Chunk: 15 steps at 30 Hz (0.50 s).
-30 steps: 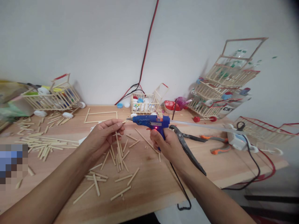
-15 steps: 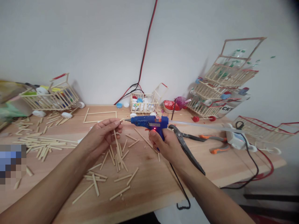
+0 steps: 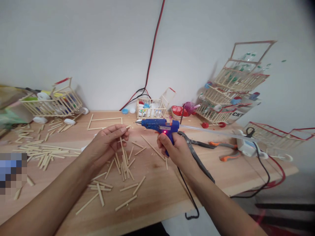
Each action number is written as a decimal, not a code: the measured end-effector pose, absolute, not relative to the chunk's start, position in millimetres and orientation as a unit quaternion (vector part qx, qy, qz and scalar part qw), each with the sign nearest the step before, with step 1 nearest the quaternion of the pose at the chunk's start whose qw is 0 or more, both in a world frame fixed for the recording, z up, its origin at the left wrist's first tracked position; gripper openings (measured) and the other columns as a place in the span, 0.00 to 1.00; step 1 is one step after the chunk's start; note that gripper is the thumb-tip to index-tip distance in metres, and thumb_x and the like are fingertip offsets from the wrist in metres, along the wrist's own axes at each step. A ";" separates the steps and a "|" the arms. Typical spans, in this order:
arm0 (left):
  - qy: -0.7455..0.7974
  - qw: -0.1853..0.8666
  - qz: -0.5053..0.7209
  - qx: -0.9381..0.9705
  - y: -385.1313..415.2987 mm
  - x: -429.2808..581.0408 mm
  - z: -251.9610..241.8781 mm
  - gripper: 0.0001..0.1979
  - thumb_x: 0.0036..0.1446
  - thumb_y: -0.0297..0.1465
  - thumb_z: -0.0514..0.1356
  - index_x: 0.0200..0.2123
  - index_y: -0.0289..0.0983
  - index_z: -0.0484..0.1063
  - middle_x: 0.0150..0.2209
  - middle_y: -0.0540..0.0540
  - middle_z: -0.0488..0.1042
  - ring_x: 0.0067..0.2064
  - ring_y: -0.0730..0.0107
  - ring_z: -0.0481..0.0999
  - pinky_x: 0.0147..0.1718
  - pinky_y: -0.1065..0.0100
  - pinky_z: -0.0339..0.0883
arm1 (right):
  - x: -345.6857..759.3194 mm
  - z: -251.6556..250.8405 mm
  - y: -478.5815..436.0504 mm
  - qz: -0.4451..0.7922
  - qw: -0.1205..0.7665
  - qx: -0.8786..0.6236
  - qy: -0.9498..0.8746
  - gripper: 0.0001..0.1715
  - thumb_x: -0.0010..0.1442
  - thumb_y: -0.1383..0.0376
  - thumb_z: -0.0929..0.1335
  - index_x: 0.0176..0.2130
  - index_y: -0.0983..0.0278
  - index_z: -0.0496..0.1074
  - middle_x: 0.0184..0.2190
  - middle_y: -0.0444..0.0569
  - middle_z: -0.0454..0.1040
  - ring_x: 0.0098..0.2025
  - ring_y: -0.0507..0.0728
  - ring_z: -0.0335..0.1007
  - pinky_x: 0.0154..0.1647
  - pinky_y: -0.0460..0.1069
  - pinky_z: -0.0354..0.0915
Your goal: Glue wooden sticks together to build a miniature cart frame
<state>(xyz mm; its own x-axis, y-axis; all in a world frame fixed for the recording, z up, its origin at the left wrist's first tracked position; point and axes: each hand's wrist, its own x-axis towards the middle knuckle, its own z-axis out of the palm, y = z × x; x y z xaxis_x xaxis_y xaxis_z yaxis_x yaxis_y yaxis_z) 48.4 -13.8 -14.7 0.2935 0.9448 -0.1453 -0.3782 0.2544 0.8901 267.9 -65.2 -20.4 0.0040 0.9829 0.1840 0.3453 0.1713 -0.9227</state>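
My left hand pinches a thin wooden stick, whose end pokes out past the fingertips. Another stick slants down from under those fingers; I cannot tell whether the two are joined. In my right hand is a blue hot glue gun with a lit red light, my fingers wrapped round its handle. A long clear glue stick juts from the back. The nozzle points left, a short gap from the stick's end. Below my left hand lie several cut sticks.
Pliers with orange handles and dark long-handled pliers lie to the right. Small stick carts line the wall, with a stacked one at right. A stick frame lies flat. More sticks are heaped left.
The glue gun has drawn back a little to the right, so its nozzle has parted from the end of the stick. My left hand has hardly moved.
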 end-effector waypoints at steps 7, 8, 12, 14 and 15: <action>0.320 0.709 0.478 0.407 -16.1 45.8 -9.1 0.05 0.49 0.27 0.66 0.31 0.33 0.74 0.27 0.49 0.72 0.26 0.79 0.70 0.23 0.78 0.68 | 272.0 -20.2 -56.5 0.373 0.494 -0.504 -0.603 0.29 0.62 0.46 0.60 0.32 0.68 0.70 0.22 0.45 0.67 0.20 0.47 0.60 0.20 0.42 0.57; 0.318 0.710 0.479 0.407 -16.0 45.5 -8.5 0.05 0.49 0.27 0.66 0.31 0.33 0.74 0.27 0.49 0.72 0.26 0.79 0.70 0.23 0.78 0.68 | 273.4 -19.6 -55.4 0.372 0.504 -0.499 -0.598 0.28 0.62 0.46 0.59 0.32 0.68 0.70 0.24 0.46 0.68 0.21 0.47 0.60 0.20 0.42 0.57; 0.311 0.715 0.474 0.409 -14.2 44.4 -8.8 0.06 0.49 0.27 0.66 0.31 0.33 0.74 0.28 0.49 0.72 0.27 0.78 0.70 0.24 0.78 0.68 | 284.7 -10.1 -56.5 0.367 0.553 -0.493 -0.563 0.27 0.61 0.46 0.61 0.35 0.68 0.70 0.30 0.50 0.72 0.24 0.48 0.64 0.19 0.42 0.58; 0.308 0.717 0.471 0.411 -13.4 44.1 -9.6 0.06 0.48 0.27 0.66 0.32 0.32 0.74 0.28 0.49 0.72 0.28 0.79 0.70 0.24 0.79 0.68 | 296.8 -3.0 -62.0 0.375 0.564 -0.499 -0.541 0.27 0.59 0.45 0.62 0.36 0.67 0.69 0.32 0.50 0.73 0.24 0.48 0.65 0.18 0.42 0.58; 0.307 0.718 0.470 0.411 -13.2 44.0 -9.9 0.06 0.48 0.27 0.66 0.32 0.32 0.74 0.28 0.49 0.72 0.27 0.79 0.70 0.24 0.79 0.68 | 305.2 0.0 -66.0 0.375 0.567 -0.510 -0.527 0.27 0.58 0.45 0.63 0.36 0.66 0.69 0.31 0.49 0.73 0.22 0.48 0.64 0.17 0.42 0.58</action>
<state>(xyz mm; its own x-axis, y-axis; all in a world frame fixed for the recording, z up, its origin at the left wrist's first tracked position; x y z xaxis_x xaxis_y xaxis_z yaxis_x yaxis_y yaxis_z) 44.0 -13.2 -9.9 0.3687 0.9279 -0.0549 -0.4225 0.2199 0.8793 305.2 -66.0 0.0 0.1645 0.9627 0.2147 0.1121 0.1980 -0.9738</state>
